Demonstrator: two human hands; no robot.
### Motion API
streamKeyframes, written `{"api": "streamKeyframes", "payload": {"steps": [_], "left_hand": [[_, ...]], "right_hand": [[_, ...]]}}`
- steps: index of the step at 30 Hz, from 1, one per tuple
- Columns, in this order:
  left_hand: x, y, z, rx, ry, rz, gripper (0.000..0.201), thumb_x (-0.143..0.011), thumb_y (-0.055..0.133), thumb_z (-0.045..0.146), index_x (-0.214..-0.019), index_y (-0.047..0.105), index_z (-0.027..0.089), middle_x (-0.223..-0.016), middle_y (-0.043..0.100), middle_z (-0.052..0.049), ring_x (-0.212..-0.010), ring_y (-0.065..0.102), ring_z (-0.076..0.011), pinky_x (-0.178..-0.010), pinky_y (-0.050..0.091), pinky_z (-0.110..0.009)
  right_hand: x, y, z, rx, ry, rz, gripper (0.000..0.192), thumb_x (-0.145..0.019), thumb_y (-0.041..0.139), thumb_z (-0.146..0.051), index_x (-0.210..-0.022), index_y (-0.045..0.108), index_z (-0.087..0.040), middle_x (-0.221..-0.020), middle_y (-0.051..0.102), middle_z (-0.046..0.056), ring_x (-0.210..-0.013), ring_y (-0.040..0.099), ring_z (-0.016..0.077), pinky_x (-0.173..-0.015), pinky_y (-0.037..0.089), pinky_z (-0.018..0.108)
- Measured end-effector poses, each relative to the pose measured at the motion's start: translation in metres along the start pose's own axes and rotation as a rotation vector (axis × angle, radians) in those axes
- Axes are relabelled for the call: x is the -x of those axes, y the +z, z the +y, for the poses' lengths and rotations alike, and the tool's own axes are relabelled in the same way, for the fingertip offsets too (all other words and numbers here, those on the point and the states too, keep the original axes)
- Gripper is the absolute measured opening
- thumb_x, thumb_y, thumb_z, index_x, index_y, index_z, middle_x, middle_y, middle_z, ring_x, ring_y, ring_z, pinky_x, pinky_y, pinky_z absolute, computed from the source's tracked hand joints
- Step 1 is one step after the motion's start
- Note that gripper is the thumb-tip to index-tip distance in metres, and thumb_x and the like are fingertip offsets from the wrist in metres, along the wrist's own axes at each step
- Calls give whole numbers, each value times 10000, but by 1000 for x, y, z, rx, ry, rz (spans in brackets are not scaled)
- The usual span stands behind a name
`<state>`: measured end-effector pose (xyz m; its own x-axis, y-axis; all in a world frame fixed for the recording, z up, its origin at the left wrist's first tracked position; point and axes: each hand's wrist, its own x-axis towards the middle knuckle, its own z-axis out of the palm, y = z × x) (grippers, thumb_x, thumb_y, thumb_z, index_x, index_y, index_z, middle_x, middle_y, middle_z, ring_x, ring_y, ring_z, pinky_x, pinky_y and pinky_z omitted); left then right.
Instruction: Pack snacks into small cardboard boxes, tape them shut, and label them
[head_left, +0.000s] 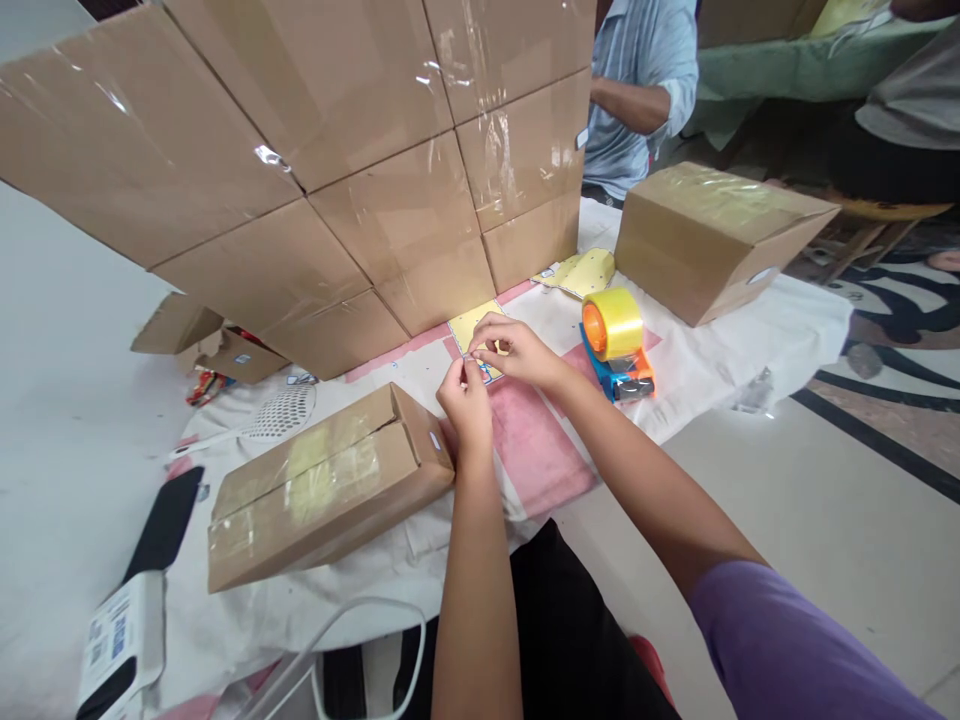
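Both hands, left hand [465, 398] and right hand [510, 350], pinch a yellow sheet [474, 325] lying near the stacked cartons [315, 170]; uneven pulling would likely tear it.

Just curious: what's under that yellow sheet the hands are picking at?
The yellow sheet lies on a pink-and-white cloth. Both hands cover its near edge; whatever is beneath the cloth is hidden.

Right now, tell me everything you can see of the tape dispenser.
The tape dispenser lies on the cloth, to the right of both hands and apart from them. It has a blue plastic body with orange parts and carries a full-looking roll of yellowish clear tape on an orange core. The roll sits at its far end, and what looks like the cutter end points toward the person. Nothing touches it but the cloth.
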<state>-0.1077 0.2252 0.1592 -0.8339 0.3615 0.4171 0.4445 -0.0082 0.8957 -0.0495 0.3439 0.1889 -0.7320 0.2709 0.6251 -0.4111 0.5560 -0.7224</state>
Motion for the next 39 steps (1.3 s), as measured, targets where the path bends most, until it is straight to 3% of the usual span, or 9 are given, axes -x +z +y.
{"api": "streamKeyframes", "payload": {"steps": [4, 8, 14, 17, 24, 32, 39], "left_hand": [[2, 1, 4, 153, -94, -23, 339, -925, 501, 350, -646, 589, 178, -602, 574, 4, -614, 537, -131, -617, 396, -247], [1, 1, 3, 195, -114, 7, 367, -925, 490, 344, -601, 548, 181, -585, 558, 3, -601, 524, -129, -616, 403, -250], [1, -2, 3, 154, -27, 141, 200, -894, 597, 349, -948, 691, 180, -925, 705, -46, -844, 630, -156, -759, 460, -256], [2, -3, 7, 142, 6, 166, 176, -888, 613, 337, -925, 680, 178, -879, 690, -35, -800, 613, -145, -720, 452, -247], [5, -2, 11, 6, 44, 51, 151, -817, 653, 252, -954, 651, 188, -837, 654, -5, -622, 520, -103, -587, 393, -227], [6, -5, 7, -125, 146, 116, 115, -890, 617, 283, -917, 680, 191, -865, 685, -28, -642, 509, -116, -656, 426, -246], [5, -6, 7, -166, 168, 107, 106, -891, 597, 245, -871, 690, 197, -828, 695, -32, -666, 538, -134, -675, 422, -261]], "right_hand": [[0, 2, 2, -75, 50, 71, 140, -888, 638, -286, -843, 687, -163, -856, 596, 31, -716, 528, 121, -634, 418, 251], [1, 2, -1, -254, 186, 26, 133, -878, 644, -292, -858, 643, -161, -669, 569, -27, -562, 482, 99, -547, 392, 234], [0, 2, -8, -406, 237, 6, 109, -822, 654, -258, -798, 622, -156, -706, 640, -7, -538, 552, 97, -536, 443, 231], [0, 3, -8, -425, 241, 13, 90, -783, 673, -224, -800, 610, -162, -671, 603, -33, -537, 535, 88, -525, 421, 216], [0, 5, -6, -512, 258, -8, 201, -757, 671, -187, -892, 520, -193, -714, 590, -45, -601, 537, 99, -547, 396, 209], [2, 3, -10, -196, 148, -49, 142, -841, 587, -173, -957, 509, -195, -775, 585, -25, -655, 519, 109, -613, 390, 219], [3, 2, -9, -28, 86, -65, 174, -809, 551, -118, -958, 512, -199, -793, 606, -22, -631, 492, 106, -615, 379, 217]]}}
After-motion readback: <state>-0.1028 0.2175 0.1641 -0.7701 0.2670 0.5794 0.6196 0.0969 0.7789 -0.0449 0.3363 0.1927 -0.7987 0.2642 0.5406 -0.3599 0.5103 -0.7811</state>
